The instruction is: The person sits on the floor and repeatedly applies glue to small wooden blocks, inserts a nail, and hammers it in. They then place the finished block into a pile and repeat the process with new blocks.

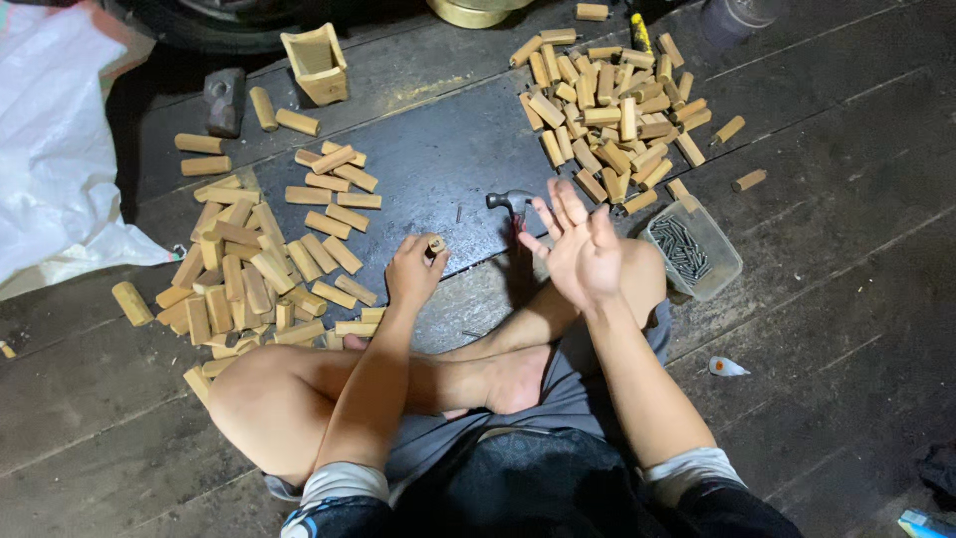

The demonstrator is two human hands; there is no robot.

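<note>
At the far left a white plastic sheet point(50, 139) lies crumpled on the dark wooden floor point(846, 299). Beside it spreads a left pile of short bamboo pieces point(259, 264), loosely scattered, with a dark stone point(224, 100) and a small square wooden box point(317, 62) further up near the top edge. The person sits cross-legged on the floor, bare knees bent in front. The left hand point(413, 271) rests low near the floor just right of that pile, its grip closed around one small bamboo piece point(436, 244) pinched upright at the fingertips. Just right of it a hammer point(510, 202) lies on the floor, its metal head pointing left, its handle partly hidden behind the right hand point(580, 249). That hand is raised above the shin, palm up, fingers spread wide and holding nothing. Beyond it, toward the top, lies a right pile of bamboo pieces point(612, 105), packed more tightly. A clear plastic tub of dark nails point(694, 249) sits just right of the open hand, near the knee.
</note>
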